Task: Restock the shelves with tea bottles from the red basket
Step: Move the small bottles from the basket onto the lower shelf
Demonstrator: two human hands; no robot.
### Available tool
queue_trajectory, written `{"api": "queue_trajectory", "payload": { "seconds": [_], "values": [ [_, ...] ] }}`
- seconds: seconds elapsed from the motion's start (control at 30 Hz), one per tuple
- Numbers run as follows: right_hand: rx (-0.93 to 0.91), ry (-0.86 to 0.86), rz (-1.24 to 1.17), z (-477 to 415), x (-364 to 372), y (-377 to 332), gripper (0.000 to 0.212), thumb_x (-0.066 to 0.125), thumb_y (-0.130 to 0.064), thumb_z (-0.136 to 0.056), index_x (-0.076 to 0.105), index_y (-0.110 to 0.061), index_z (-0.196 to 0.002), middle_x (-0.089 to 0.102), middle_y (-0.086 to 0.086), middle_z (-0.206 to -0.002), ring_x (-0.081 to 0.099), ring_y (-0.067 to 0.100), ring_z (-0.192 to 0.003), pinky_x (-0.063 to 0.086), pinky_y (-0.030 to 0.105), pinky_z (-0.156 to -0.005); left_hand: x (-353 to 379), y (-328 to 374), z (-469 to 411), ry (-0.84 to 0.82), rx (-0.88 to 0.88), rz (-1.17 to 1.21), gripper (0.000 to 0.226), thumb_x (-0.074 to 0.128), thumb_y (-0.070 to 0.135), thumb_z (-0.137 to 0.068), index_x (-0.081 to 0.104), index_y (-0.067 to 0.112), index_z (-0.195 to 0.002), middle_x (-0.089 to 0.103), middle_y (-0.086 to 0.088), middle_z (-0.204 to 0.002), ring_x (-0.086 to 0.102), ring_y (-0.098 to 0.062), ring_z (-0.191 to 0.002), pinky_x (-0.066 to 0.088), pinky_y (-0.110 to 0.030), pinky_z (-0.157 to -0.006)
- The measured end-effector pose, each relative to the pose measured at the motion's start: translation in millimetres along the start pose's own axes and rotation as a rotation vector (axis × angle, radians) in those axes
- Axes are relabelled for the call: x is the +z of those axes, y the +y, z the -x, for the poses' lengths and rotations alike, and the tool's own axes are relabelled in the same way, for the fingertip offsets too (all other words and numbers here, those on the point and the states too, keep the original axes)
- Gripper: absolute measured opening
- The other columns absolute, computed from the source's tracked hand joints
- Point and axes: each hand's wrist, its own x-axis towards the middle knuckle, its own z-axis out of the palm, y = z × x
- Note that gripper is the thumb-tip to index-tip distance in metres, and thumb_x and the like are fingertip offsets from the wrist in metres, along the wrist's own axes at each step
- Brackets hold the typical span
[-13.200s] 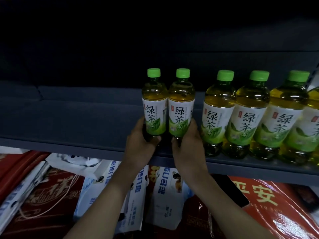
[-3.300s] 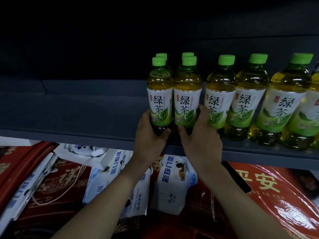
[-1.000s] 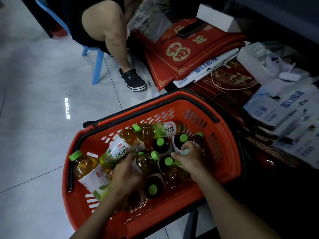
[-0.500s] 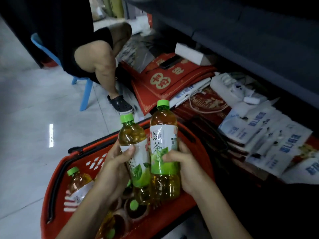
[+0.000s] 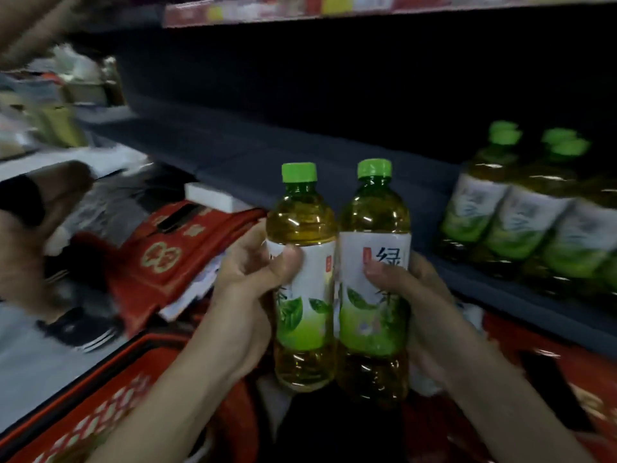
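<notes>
Two green-capped tea bottles stand upright side by side in the air in front of the dark shelf (image 5: 273, 155). My left hand (image 5: 247, 289) grips the left tea bottle (image 5: 302, 228) around its label. My right hand (image 5: 417, 302) grips the right tea bottle (image 5: 374, 225) the same way. The two bottles touch each other. The red basket (image 5: 110, 396) is at the lower left below my arms; its contents are hidden. A row of tea bottles (image 5: 521, 208) stands on the shelf at the right, blurred.
Red gift boxes (image 5: 167, 259) and a white box (image 5: 213, 195) lie under the shelf at left. Another person's leg (image 5: 36, 228) and black shoe (image 5: 76, 325) are at the far left. An upper shelf edge with a price strip (image 5: 300, 8) runs overhead.
My hands have lifted both bottles up from above the basket toward the shelf. The view has swung up and right, so the shelf row is in sight.
</notes>
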Motion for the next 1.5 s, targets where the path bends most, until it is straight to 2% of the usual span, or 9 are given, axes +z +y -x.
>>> {"api": "queue_trajectory", "payload": {
  "seconds": [0.17,0.33,0.53,0.77,0.97,1.07,1.2,1.33,1.5],
  "values": [
    [-0.279,0.266,0.163,29.1,-101.3,-52.9,0.062,0.095,-0.037,-0.033,0.078,-0.025,-0.091,0.077,0.008,-0.095,0.075,0.027,-0.085,0.059,0.032,-0.064,113.8,-61.9,-41.1,-0.204,0.008,0.035,0.032,0.066,0.000,-0.069,0.066,0.014,-0.099,0.072,-0.002,-0.089,0.071,-0.017,-0.079,0.056,-0.026,-0.064],
    [-0.488,0.553,0.289,69.6,-167.2,-77.1,0.051,0.090,-0.024,-0.056,0.073,-0.023,-0.104,0.077,0.003,-0.099,0.074,0.023,-0.092,0.060,0.035,-0.072,205.4,-113.3,-57.2,-0.311,-0.013,0.053,0.054,0.078,-0.003,-0.063,0.058,0.004,-0.112,0.074,0.000,-0.086,0.071,-0.016,-0.081,0.059,-0.031,-0.070],
    [-0.666,0.800,0.349,91.5,-201.5,-88.1,0.052,0.080,-0.002,-0.069,0.066,-0.018,-0.117,0.075,-0.003,-0.107,0.071,0.016,-0.100,0.059,0.041,-0.086,256.3,-151.8,-56.4,-0.273,0.196,-0.133,0.070,0.083,0.021,-0.065,0.052,0.016,-0.128,0.059,-0.011,-0.126,0.059,-0.024,-0.119,0.051,-0.047,-0.097],
    [-0.676,0.894,0.338,79.6,-222.9,-82.0,0.063,0.078,0.005,-0.071,0.059,-0.016,-0.127,0.071,-0.001,-0.117,0.068,0.014,-0.108,0.057,0.042,-0.092,272.3,-168.9,-56.0,-0.229,0.310,-0.189,0.069,0.079,0.003,-0.075,0.042,0.009,-0.132,0.053,0.016,-0.114,0.057,0.009,-0.103,0.045,-0.008,-0.083],
    [-0.703,0.859,0.351,58.0,-221.6,-71.5,0.063,0.075,0.003,-0.077,0.054,-0.017,-0.133,0.067,-0.004,-0.123,0.064,0.006,-0.112,0.056,0.024,-0.089,275.7,-182.7,-60.6,-0.205,0.328,-0.256,0.079,0.084,0.010,-0.071,0.034,0.024,-0.130,0.049,0.003,-0.125,0.051,-0.002,-0.116,0.046,-0.018,-0.097],
    [-0.733,0.873,0.396,50.9,-222.5,-65.2,0.063,0.074,0.001,-0.081,0.048,-0.018,-0.136,0.063,-0.005,-0.127,0.061,0.005,-0.117,0.054,0.032,-0.097,274.4,-194.1,-58.8,-0.232,0.334,-0.313,0.081,0.081,0.010,-0.075,0.032,0.020,-0.138,0.042,-0.002,-0.136,0.048,-0.008,-0.126,0.047,-0.031,-0.102],
    [-0.704,0.995,0.697,46.7,-229.8,-57.4,0.058,0.073,-0.018,-0.087,0.046,-0.020,-0.138,0.059,-0.002,-0.127,0.056,0.005,-0.118,0.051,0.039,-0.099,264.2,-204.2,-51.0,-0.255,0.384,-0.484,0.089,0.074,0.018,-0.085,0.017,0.025,-0.153,0.024,0.011,-0.136,0.034,0.000,-0.133,0.040,-0.021,-0.107],
    [-0.522,1.120,0.996,50.2,-228.4,-42.6,0.075,0.070,-0.025,-0.088,0.028,-0.032,-0.151,0.044,0.004,-0.136,0.035,0.003,-0.114,0.037,0.018,-0.089,250.8,-207.6,-46.2,-0.311,0.352,-0.662,0.104,0.072,0.009,-0.084,0.002,0.041,-0.154,0.028,0.005,-0.133,0.033,-0.005,-0.130,0.026,-0.002,-0.099],
    [-0.594,1.130,1.041,48.3,-226.9,-29.9,0.079,0.072,-0.004,-0.084,0.028,-0.020,-0.147,0.047,-0.003,-0.138,0.043,0.001,-0.122,0.043,0.017,-0.093,247.1,-206.3,-48.0,-0.282,0.384,-0.711,0.086,0.072,0.007,-0.083,0.024,0.031,-0.150,0.038,0.006,-0.139,0.037,-0.008,-0.133,0.035,-0.021,-0.106]
  ]
}}
